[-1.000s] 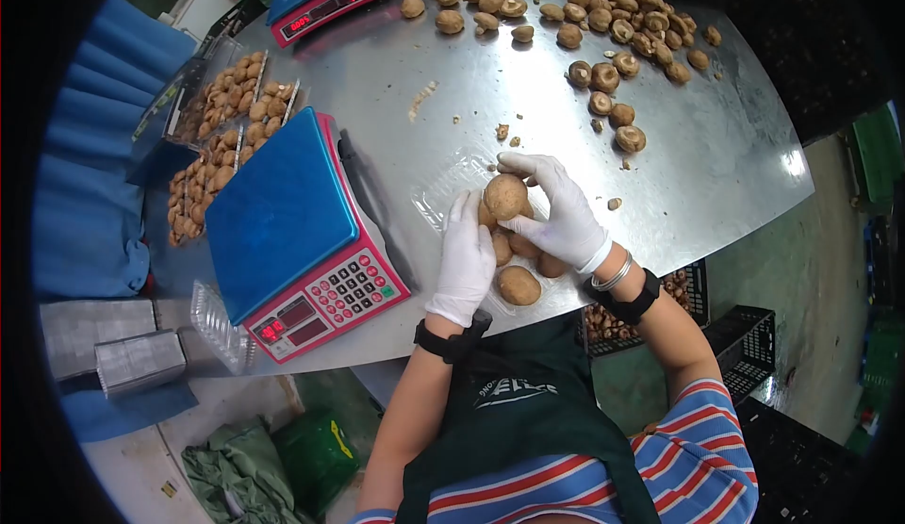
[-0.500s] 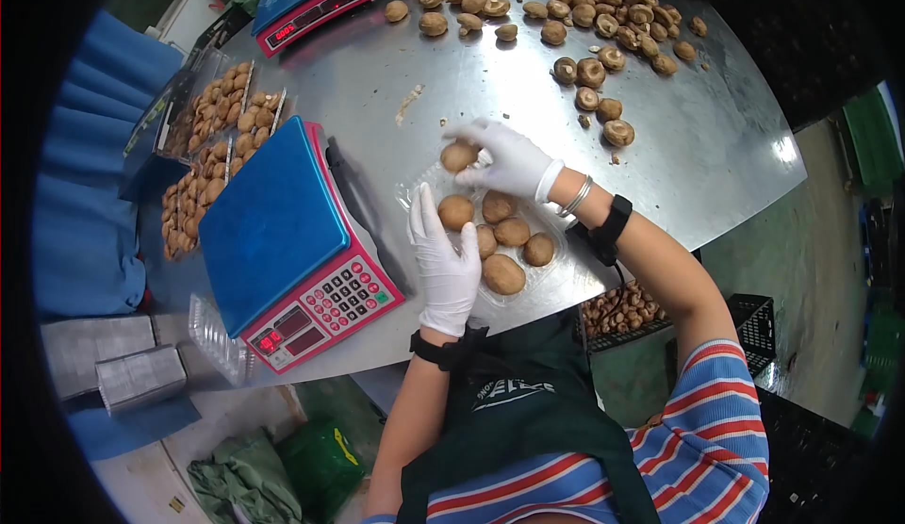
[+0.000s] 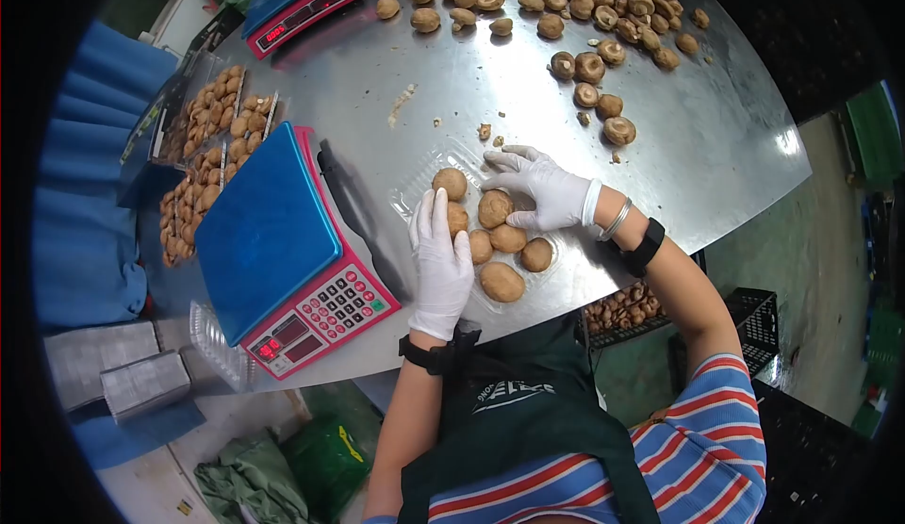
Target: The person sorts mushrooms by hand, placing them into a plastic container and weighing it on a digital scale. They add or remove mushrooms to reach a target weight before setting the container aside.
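A clear plastic tray (image 3: pixel 411 194) lies on the steel table with several brown mushrooms in it. My white-gloved left hand (image 3: pixel 441 274) rests along its left side, fingers stretched out against two mushrooms, one of them an upper mushroom (image 3: pixel 450 183). From the right, my gloved right hand (image 3: pixel 549 190) reaches over the tray with fingers extended and apart. Its thumb is beside or touching a mushroom (image 3: pixel 495 208) in the middle. Closer to my body sits a larger mushroom (image 3: pixel 501 282). Small brown scraps (image 3: pixel 485 132) lie just beyond the tray.
A red scale with a blue platform (image 3: pixel 269 232) stands left of the tray; a second scale (image 3: pixel 306 10) is farther back. Filled mushroom trays (image 3: pixel 203 180) are at the left. Loose mushrooms (image 3: pixel 613 6) are heaped at the far side. Below the table edge is a mushroom crate (image 3: pixel 627 309).
My right hand has let go of a mushroom at the tray's upper end and moved right and down. That mushroom now sits by my left fingertips. Brown scraps now show beyond the tray.
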`<action>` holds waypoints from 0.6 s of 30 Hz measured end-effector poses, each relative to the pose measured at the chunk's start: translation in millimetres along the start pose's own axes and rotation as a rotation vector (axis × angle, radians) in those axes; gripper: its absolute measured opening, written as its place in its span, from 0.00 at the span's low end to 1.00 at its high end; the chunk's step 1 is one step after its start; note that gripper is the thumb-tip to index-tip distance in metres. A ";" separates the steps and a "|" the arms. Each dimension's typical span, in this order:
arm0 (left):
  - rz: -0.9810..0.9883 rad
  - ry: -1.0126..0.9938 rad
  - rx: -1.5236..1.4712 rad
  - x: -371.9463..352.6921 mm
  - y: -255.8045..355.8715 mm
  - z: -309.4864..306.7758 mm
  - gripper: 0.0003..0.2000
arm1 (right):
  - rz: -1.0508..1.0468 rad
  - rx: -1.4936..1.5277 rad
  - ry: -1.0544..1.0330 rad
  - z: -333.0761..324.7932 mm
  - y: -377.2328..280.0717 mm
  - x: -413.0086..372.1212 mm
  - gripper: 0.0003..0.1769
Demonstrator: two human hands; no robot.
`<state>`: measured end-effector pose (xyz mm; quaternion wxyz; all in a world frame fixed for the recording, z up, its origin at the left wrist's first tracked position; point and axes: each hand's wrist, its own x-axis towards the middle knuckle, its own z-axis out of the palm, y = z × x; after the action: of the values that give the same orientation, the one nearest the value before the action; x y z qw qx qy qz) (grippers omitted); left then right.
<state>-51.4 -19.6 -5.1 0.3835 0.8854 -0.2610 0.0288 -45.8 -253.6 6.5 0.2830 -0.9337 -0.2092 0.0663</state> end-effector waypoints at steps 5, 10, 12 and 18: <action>0.048 -0.038 -0.055 0.6 0.2 -5.0 0.30 | -0.027 0.093 0.222 -14.7 -10.2 -10.0 0.31; 0.042 -0.044 -0.097 -0.1 1.8 -11.3 0.28 | 0.134 -0.012 0.658 -65.4 -50.3 -119.5 0.30; 0.025 -0.031 -0.105 0.4 4.0 -14.7 0.25 | 0.316 0.201 0.984 -49.6 -54.1 -188.6 0.32; 0.001 -0.029 -0.076 7.3 11.7 -20.5 0.25 | 1.036 -0.166 1.197 69.5 -5.5 -370.0 0.29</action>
<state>-47.7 -15.2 18.9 0.4130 0.8705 -0.2678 0.0061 -398.9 -373.2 -46.2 0.2101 -0.8073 0.4348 -0.3391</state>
